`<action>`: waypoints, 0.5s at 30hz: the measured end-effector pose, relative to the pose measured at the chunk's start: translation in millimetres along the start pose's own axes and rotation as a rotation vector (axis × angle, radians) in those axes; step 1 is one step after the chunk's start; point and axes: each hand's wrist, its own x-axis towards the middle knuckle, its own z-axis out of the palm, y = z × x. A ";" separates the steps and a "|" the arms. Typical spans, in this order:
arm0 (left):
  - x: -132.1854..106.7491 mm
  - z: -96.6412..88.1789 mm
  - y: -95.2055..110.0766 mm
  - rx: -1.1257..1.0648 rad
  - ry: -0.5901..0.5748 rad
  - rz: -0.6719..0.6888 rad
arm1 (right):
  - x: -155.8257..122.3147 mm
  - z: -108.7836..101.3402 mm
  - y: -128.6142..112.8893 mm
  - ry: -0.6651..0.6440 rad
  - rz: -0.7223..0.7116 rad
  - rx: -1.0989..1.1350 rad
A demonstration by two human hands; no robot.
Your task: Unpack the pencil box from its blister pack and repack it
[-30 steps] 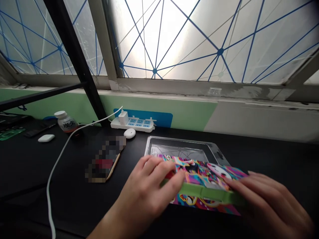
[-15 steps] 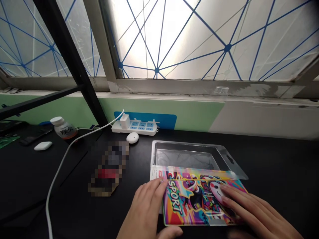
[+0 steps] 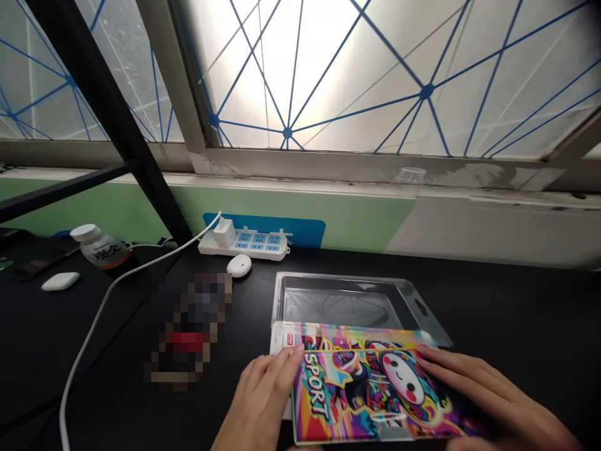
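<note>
A flat, brightly printed case (image 3: 357,394) with "SPORT" lettering and a white cartoon face lies low in the middle of the head view. My left hand (image 3: 263,398) holds its left edge, fingers along the side and thumb low by the near edge. On the right side, the fingers of my right hand (image 3: 498,394) lie close together along the case, its thumb partly cut off at the bottom. Beneath the case, a matching printed card (image 3: 279,335) peeks out at the top left. Just behind stands a clear plastic blister tray (image 3: 338,307), partly covered by the card.
A white power strip (image 3: 244,244) with a plugged-in charger sits against the wall. Nearby lie a white earbud case (image 3: 239,266) and a blurred-out object (image 3: 192,332). A white cable (image 3: 103,307) runs down the left. A bottle (image 3: 101,247) and another white case (image 3: 61,282) are further left.
My right hand has slid off the case's face to its right side, uncovering the cartoon face. The case has come slightly nearer, and the view has shifted a little to the right.
</note>
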 end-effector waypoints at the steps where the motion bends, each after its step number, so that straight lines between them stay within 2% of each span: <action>1: -0.2 -1.4 0.5 -0.013 -0.004 0.001 | 7.0 -7.8 -4.0 -0.018 0.057 0.058; 4: -0.8 -5.7 4.9 -0.056 -0.018 -0.017 | 32.0 -29.7 -17.1 -0.062 0.290 0.224; 6: -0.7 -8.8 10.0 -0.087 -0.020 -0.058 | 47.0 -36.5 -24.5 0.000 0.433 0.225; 8: 0.1 -11.9 14.8 -0.120 -0.023 -0.095 | 55.8 -36.0 -30.0 0.082 0.500 0.203; 12: 1.3 -16.8 17.8 -0.153 -0.028 -0.117 | 48.7 -30.2 -34.4 0.134 0.435 0.217; 15: 0.9 -19.4 14.6 -0.129 -0.021 -0.129 | 28.8 -31.5 -30.8 0.060 0.295 0.228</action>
